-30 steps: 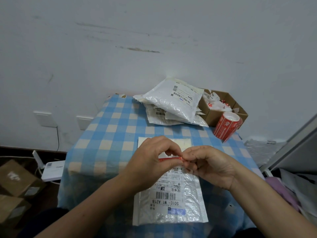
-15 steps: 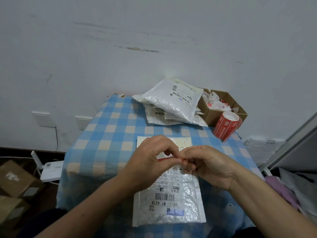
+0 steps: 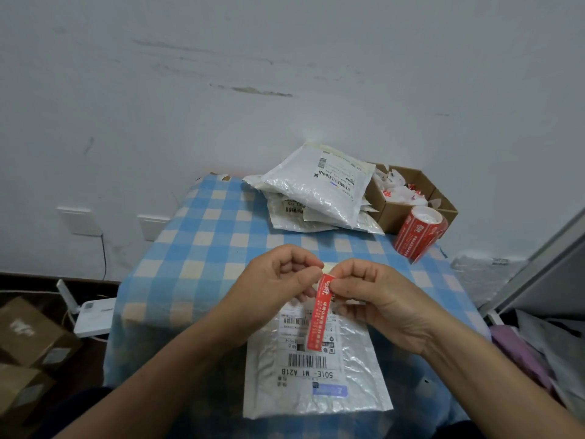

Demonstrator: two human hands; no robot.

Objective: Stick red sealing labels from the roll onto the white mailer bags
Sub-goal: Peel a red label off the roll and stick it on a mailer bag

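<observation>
A red sealing label point(image 3: 319, 315) hangs almost upright, pinched at its top end between my left hand point(image 3: 275, 286) and my right hand point(image 3: 376, 302). Its lower end dangles free above a white mailer bag point(image 3: 316, 388) that lies flat on the near part of the checked table, barcode label facing up. The red label roll point(image 3: 419, 232) stands at the back right of the table. A pile of white mailer bags point(image 3: 316, 194) sits at the back centre.
A blue-and-white checked cloth point(image 3: 196, 248) covers the table. An open cardboard box point(image 3: 408, 198) holding white and red scraps stands behind the roll. Cardboard boxes point(image 3: 28, 343) and a white router point(image 3: 95, 312) lie on the floor to the left. A grey panel point(image 3: 544, 274) stands at right.
The label was held flat and sideways between both hands just above the bag; now both hands have lifted and the label hangs downward from its top end.
</observation>
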